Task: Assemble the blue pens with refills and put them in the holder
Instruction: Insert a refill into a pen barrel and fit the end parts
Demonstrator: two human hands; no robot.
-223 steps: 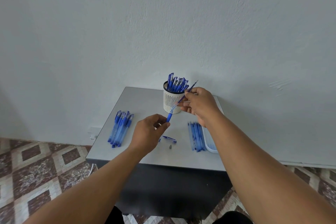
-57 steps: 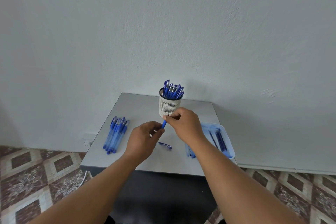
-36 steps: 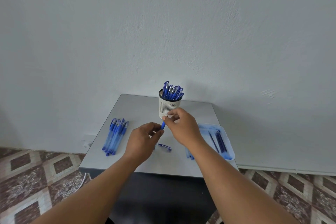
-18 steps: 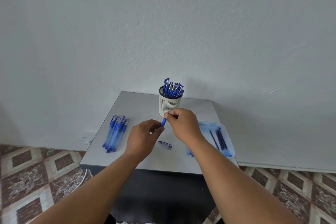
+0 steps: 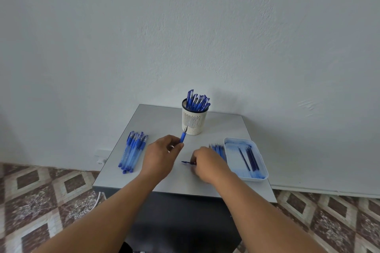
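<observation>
No writing was readable anywhere. Left hand [image 5: 159,157] gripped a blue pen [image 5: 183,134], tip up, just in front of the holder [image 5: 192,120]. Right hand [image 5: 207,165], fingers curled down, pinched the pen cap [image 5: 187,162] on the table [image 5: 156,121] nearer than the holder.

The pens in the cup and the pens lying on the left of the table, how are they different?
The pens in the cup stand upright and tightly bunched, with only their capped tops poking out. The pens on the left of the table lie flat in a loose row, whole length showing. The first bunch sits at the back by the wall, the second near the left edge. Both are blue.
</observation>
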